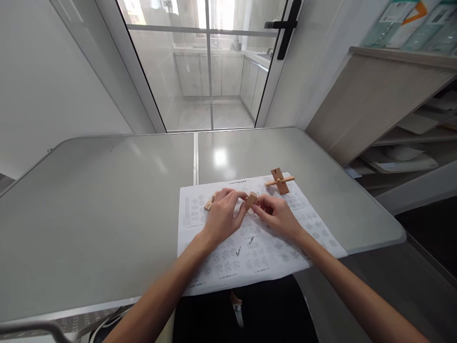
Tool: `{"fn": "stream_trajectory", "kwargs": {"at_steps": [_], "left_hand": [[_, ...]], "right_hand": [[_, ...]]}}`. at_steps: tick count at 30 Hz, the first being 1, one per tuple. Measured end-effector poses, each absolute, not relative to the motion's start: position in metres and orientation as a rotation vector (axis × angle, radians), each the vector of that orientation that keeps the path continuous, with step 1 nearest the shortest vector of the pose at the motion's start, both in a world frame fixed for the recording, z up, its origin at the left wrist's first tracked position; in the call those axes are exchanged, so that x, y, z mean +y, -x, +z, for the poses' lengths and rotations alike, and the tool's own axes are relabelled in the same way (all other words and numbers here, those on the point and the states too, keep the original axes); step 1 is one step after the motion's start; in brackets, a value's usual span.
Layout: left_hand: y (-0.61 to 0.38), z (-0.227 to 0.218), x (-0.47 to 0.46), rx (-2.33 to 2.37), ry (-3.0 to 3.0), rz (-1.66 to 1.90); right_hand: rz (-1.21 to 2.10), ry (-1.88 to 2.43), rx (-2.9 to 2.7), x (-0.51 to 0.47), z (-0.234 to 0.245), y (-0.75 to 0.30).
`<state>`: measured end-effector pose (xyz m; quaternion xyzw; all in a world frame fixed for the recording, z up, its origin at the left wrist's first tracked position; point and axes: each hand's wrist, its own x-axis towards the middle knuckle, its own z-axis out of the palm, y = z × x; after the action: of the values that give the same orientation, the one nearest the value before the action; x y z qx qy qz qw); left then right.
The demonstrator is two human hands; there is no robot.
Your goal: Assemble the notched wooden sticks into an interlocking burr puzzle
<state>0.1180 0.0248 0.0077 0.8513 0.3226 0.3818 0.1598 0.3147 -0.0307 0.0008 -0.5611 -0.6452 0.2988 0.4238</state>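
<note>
A small light wooden block (252, 198) is held up between both hands, just above a printed sheet (246, 267). My left hand (225, 208) pinches it from the left with thumb and fingertips. The fingers of my right hand (276, 214) are closed against its lower right side; part of what they grip is hidden. Beyond my left hand, other wooden pieces (208, 205) lie on the sheet, partly covered by that hand. To the right of my right hand, a wooden puzzle piece assembly (280, 181) rests near the sheet's far edge: a flat marked plate crossed by a thin stick.
The sheet, with rows of small diagrams, lies on a grey folding table (107, 214) and overhangs its near edge. A glass door (228, 76) stands behind the table. On the right is a wooden shelf unit (357, 109) with bottles (392, 24) on top.
</note>
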Motion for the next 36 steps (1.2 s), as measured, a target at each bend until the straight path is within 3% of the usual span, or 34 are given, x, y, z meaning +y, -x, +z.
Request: {"fn": "stream_trajectory", "kwargs": {"at_steps": [20,30,36], "left_hand": [[-0.117,0.002,0.024,0.721,-2.464,1.063],[-0.113,-0.003,0.034,1.486,-2.65,0.997],[-0.111,-0.004,0.035,1.52,-2.665,0.94]], "right_hand": [[0.902,1.353,-1.533,-0.031,0.003,-0.318],[0.866,1.377,-1.479,-0.028,-0.001,-0.32],[0.86,1.376,-1.471,-0.029,-0.002,-0.32]]}}
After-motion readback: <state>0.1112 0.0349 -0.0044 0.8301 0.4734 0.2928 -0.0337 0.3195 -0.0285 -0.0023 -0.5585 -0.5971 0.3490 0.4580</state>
